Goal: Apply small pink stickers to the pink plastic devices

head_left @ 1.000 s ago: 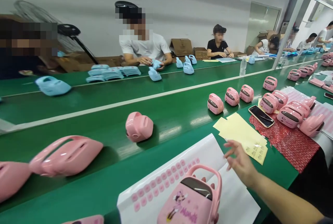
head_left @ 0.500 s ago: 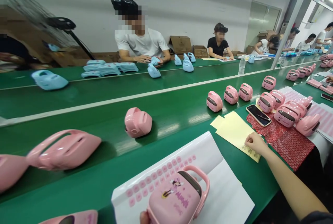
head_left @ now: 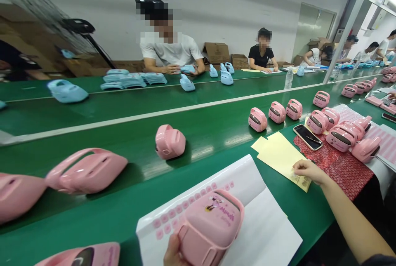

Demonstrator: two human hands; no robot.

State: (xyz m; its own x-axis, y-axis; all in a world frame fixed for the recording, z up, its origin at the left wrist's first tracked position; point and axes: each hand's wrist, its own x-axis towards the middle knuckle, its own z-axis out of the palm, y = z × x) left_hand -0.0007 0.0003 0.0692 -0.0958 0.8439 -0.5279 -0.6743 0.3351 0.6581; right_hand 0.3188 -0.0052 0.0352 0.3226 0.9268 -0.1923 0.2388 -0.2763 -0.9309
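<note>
In my left hand (head_left: 173,251) is a rounded pink plastic case (head_left: 210,227) with a carry handle and a cartoon print on its face. The thumb presses its lower left side; the other fingers are hidden beneath. The case is tilted over a white sheet (head_left: 262,216) bearing rows of small pink round stickers (head_left: 177,212). My right hand (head_left: 311,171) pinches at the lower edge of a yellow sticker sheet (head_left: 278,152), with a small pale sticker (head_left: 294,174) partly visible at the fingertips. Small printed marks show on the sheet below those fingers.
Similar pink cases (head_left: 88,171) stand along the green belt (head_left: 216,134). A phone (head_left: 308,137) lies on red patterned wrap (head_left: 349,175) beside more cases. Across the belt, people work with blue casings (head_left: 133,79); a water bottle (head_left: 288,79) stands near the divider.
My left hand has turned and tilted the pink case, so its side now shows. My right hand has shifted slightly at the yellow sheet's edge. The view has moved a little.
</note>
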